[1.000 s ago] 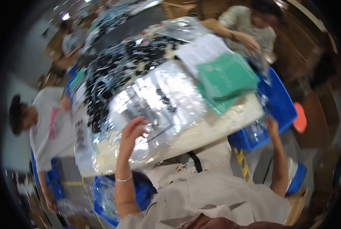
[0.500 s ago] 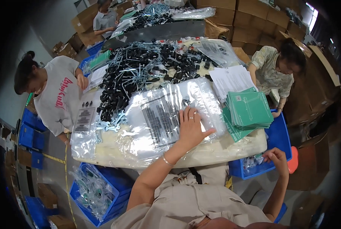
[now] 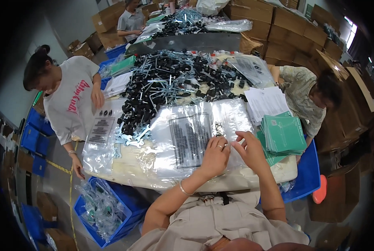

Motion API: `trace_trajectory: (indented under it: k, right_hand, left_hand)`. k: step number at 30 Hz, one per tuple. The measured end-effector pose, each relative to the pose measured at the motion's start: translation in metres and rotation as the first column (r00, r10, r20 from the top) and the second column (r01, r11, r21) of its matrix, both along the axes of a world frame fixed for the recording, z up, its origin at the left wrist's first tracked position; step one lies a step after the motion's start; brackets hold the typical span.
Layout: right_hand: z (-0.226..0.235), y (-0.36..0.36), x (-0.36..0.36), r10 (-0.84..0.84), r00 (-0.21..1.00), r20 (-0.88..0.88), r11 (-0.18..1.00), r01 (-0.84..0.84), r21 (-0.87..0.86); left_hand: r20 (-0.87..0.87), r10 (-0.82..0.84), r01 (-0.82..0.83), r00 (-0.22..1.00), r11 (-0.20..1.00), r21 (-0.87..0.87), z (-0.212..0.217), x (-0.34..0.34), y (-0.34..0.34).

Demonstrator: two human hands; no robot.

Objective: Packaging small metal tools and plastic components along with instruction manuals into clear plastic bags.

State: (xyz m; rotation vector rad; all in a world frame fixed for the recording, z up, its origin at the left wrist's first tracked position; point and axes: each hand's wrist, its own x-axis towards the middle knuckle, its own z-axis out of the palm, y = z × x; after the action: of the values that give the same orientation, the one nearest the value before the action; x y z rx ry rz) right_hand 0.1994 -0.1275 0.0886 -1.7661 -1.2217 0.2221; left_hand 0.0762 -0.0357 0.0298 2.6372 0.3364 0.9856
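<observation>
The left hand [image 3: 215, 154] lies palm down on a stack of clear plastic bags [image 3: 164, 136], fingers bent; whether they pinch any film I cannot tell. The right hand [image 3: 250, 151] is just beside it over the stack's right part, loosely curled and half open, with nothing visible in it.

The bags lie flat on the pale tabletop [image 3: 136, 155], in front of the person. They look light, limp and slick, apt to cling together, crease or slide, though hardly fragile. A free edge or corner, rubbed between thumb and fingertip, seems the best hold. A block of dark print [image 3: 190, 142] marks the top bag, with small black symbols [image 3: 218, 129] toward its right; the lines are too small to read.

Beyond the right hand, green booklets [image 3: 285, 136] carry white lettering and a line drawing, beside white sheets [image 3: 266, 102] of fine print. To the left are loose wrenches [image 3: 139, 136], then more clear bags [image 3: 95, 154] with similar printing. Farther left, a co-worker's pale shirt [image 3: 69, 79] bears pink stylised lettering.
</observation>
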Motion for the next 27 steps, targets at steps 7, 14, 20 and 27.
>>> trace_trajectory:
  k: [7, 14, 20, 27]
  right_hand:
    - [-0.006, 0.015, 0.012, 0.184, 0.898, -0.399, 0.944, -0.275, -0.183]
    - [0.011, 0.028, 0.03, 0.091, 0.812, 0.577, 0.908, 0.17, -0.383]
    - [0.015, 0.142, 0.036, 0.279, 0.666, 0.692, 0.957, -0.133, -0.258]
    - [0.01, 0.191, 0.089, 0.676, 0.666, 0.315, 0.463, -0.052, -0.885]
  left_hand:
    - [-0.049, -0.119, 0.104, 0.992, 0.964, -0.243, -0.01, -0.026, 0.012]
    - [-0.087, 0.076, -0.087, 0.993, 0.987, -0.134, 0.031, -0.047, 0.113]
    - [-0.405, 0.173, -0.188, 0.898, 0.982, 0.002, 0.026, -0.023, 0.178]
    - [-0.592, 0.117, -0.12, 0.797, 0.992, 0.034, 0.04, -0.012, 0.186]
